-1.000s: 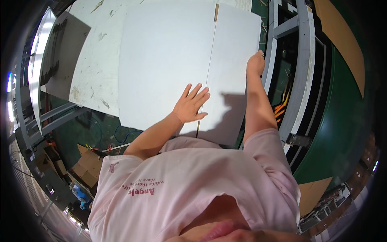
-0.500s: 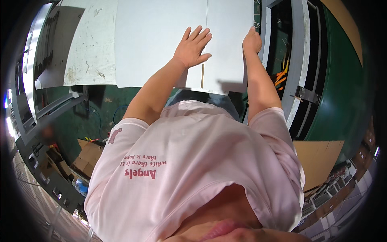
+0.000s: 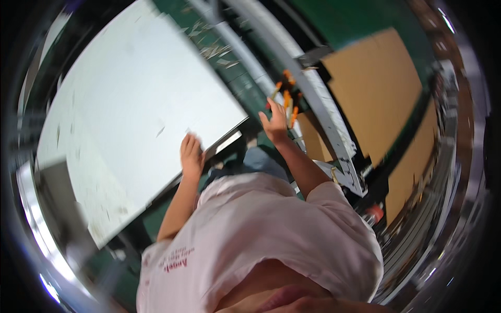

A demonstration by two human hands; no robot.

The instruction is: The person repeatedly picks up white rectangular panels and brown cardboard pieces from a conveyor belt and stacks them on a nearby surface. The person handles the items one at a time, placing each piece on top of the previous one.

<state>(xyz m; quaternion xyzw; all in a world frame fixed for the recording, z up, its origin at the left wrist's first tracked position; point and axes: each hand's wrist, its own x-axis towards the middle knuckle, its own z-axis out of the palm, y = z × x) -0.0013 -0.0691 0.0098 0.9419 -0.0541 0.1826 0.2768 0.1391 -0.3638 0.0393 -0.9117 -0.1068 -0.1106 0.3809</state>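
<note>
Head view: I see left hand point(image 3: 191, 154) curled over the white board point(image 3: 130, 120) edge; right hand point(image 3: 275, 123) open, empty, near orange cables point(image 3: 286, 99); cardboard point(image 3: 376, 88) beyond; fingers blurred.

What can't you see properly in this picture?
- Head view: the left hand is motion-blurred at the edge of the white board; its grip is unclear.
- The right hand covers part of the orange things; too small to identify.
- The pink shirt hides everything below it.

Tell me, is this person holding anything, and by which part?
The left hand rests on the near edge of the large white flat board; the right hand is open, holding nothing.
</note>
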